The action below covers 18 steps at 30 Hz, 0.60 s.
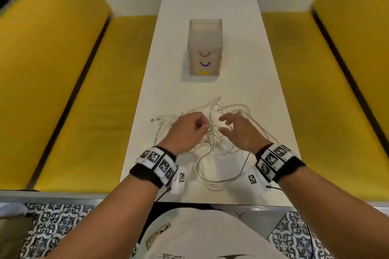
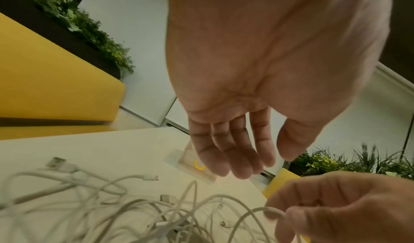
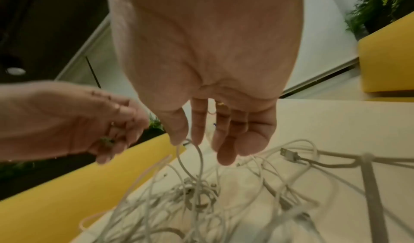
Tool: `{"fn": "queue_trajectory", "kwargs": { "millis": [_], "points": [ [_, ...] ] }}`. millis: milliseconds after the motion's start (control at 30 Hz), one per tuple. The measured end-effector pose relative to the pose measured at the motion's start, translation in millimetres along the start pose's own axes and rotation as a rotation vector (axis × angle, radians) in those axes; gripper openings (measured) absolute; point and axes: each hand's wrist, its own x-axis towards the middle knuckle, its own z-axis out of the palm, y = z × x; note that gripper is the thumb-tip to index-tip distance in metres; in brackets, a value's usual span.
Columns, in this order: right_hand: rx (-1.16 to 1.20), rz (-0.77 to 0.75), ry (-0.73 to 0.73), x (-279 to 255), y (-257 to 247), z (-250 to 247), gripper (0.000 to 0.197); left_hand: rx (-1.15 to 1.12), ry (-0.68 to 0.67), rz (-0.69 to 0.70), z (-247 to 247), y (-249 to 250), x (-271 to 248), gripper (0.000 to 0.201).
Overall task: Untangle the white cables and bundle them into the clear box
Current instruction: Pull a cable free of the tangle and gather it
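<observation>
A tangle of white cables lies on the near end of the white table. Its USB and small plugs show in the wrist views among the cables. The clear box, marked with red, blue and yellow arcs, stands upright farther along the table, empty; its lower corner shows as the box. My left hand hovers over the tangle's left side, and the left hand has relaxed fingers and holds nothing. My right hand is over the tangle's right side. The right hand pinches a cable loop between thumb and forefinger.
Yellow padded benches run along both long sides of the narrow table. Green plants stand behind the benches. Cable loops reach close to the table's near edge. Bare tabletop lies between the tangle and the box.
</observation>
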Motion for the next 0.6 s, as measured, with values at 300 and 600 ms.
{"fn": "queue_trajectory", "kwargs": {
  "millis": [300, 600],
  "points": [
    [0.336, -0.116, -0.003, 6.9, -30.4, -36.6, 0.02, -0.293, -0.162, -0.332, 1.7, 26.8, 26.0, 0.067],
    [0.233, -0.219, -0.075, -6.1, -38.5, -52.7, 0.017, -1.162, 0.139, -0.346, -36.6, 64.1, 47.0, 0.018]
  ]
}}
